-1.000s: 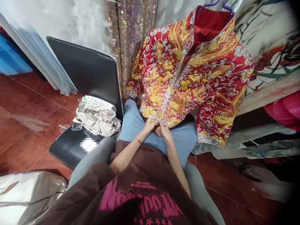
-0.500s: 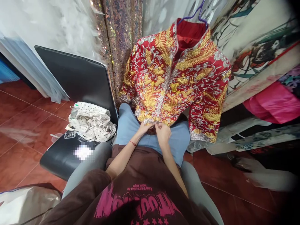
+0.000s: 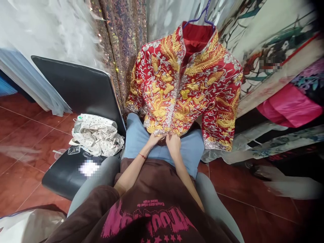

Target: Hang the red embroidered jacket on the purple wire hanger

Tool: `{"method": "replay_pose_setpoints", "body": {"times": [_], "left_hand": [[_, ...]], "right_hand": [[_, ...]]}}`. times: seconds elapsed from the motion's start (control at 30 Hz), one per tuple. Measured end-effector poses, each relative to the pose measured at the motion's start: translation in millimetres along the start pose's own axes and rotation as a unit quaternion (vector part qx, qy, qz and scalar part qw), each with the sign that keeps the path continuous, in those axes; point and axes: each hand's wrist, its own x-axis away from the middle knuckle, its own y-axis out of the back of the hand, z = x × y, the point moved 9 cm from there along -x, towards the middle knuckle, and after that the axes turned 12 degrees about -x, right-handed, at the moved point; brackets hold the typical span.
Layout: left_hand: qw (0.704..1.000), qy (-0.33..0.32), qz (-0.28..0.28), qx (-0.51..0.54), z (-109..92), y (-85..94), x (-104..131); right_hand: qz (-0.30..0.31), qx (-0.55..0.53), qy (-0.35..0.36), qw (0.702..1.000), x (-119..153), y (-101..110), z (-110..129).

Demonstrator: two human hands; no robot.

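A red jacket (image 3: 162, 87), thick with gold and silver embroidery, hangs in front of me on a purple hanger (image 3: 204, 15). Its collar stands upright, and its front edges come together toward the hem. My left hand (image 3: 155, 139) grips the bottom hem just left of the front opening. Close beside it, my right hand (image 3: 173, 141) pinches the hem at the opening, its fingers closed. The two hands nearly touch above my lap. What exactly lies between the fingertips is too small to make out.
To my left stands a black chair (image 3: 76, 91), its seat bearing a bundled white dotted cloth (image 3: 98, 135) and small items. Behind the jacket hangs a sequined fabric (image 3: 124, 40). Several garments, one bright pink (image 3: 291, 108), crowd the right side. A white bag (image 3: 30, 224) sits lower left.
The jacket and hanger have shifted slightly left in view, along with the surroundings. Both hands remain at the hem, the right one turned a little.
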Motion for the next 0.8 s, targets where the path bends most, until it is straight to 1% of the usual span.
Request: {"method": "replay_pose_setpoints", "body": {"times": [0.1,0.17,0.27,0.33,0.4,0.57,0.6,0.67,0.8], "left_hand": [[1.000,0.003,-0.010,0.007,2.1,2.9,-1.8],[1.000,0.005,-0.016,0.008,3.1,4.9,-2.8],[1.000,0.012,-0.024,0.007,3.2,7.5,-3.4],[0.999,0.015,-0.028,0.009,1.5,8.2,-3.2],[0.999,0.017,-0.031,0.012,-0.7,8.0,-2.7],[0.999,0.027,-0.030,0.025,-0.9,7.7,-3.0],[0.999,0.029,-0.028,0.026,-0.1,8.2,-3.5],[0.999,0.031,-0.026,0.028,1.7,10.3,-4.6],[0.998,0.039,-0.040,0.020,6.6,16.7,-5.4]], "right_hand": [[0.018,-0.046,0.002,0.999,-3.6,-6.2,-4.8],[0.043,-0.095,0.002,0.995,-6.7,-15.9,-8.8],[0.075,-0.179,-0.003,0.981,-11.6,-30.4,-14.4],[0.078,-0.228,-0.007,0.970,-14.5,-33.8,-17.0],[0.066,-0.265,-0.004,0.962,-15.9,-30.6,-17.9],[0.010,-0.319,0.009,0.948,-9.9,-12.2,-15.2],[0.012,-0.331,0.003,0.944,-8.4,-12.1,-14.8],[0.034,-0.361,-0.023,0.932,-7.3,-17.7,-15.0],[0.108,-0.423,-0.116,0.892,-12.5,-39.6,-20.0]]}}
